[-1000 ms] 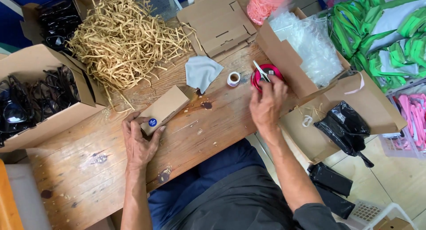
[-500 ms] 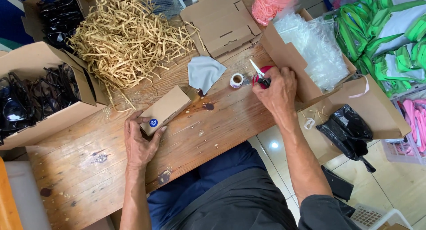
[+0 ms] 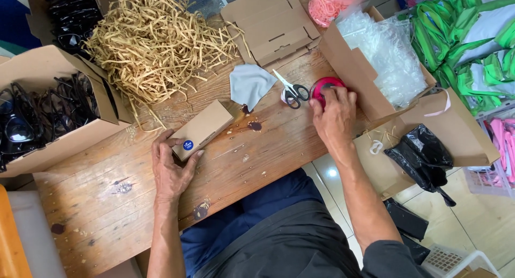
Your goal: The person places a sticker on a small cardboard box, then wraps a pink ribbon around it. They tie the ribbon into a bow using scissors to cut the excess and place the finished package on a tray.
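So the head cam is the only view here, looking straight down at a worn wooden desk (image 3: 107, 219) with stains and scratches all over it.

Counting stuff: one small flat kraft box (image 3: 203, 129) with a round blue sticker on its end, one pair of scissors (image 3: 291, 90) with black handles, one grey cloth (image 3: 249, 85), one round pink dispenser (image 3: 326, 87), and one small white roll tucked just beside the scissors.

The left hand (image 3: 170, 168) is wrapped loosely around the near end of the small box, thumb on one side and fingers on the other, box lying flat on the desk. The right hand (image 3: 333, 117) sits on the pink dispenser with fingertips pressing on top of it, not closed around anything.

Containers: a big open cardboard box (image 3: 48, 154) on the left full of black glasses, another carton (image 3: 351, 69) on the right stuffed with clear plastic bags. A heap of crinkly tan paper shreds (image 3: 153, 42) sits loose on the desk, next to a stack of flat folded cardboard blanks (image 3: 273, 23).
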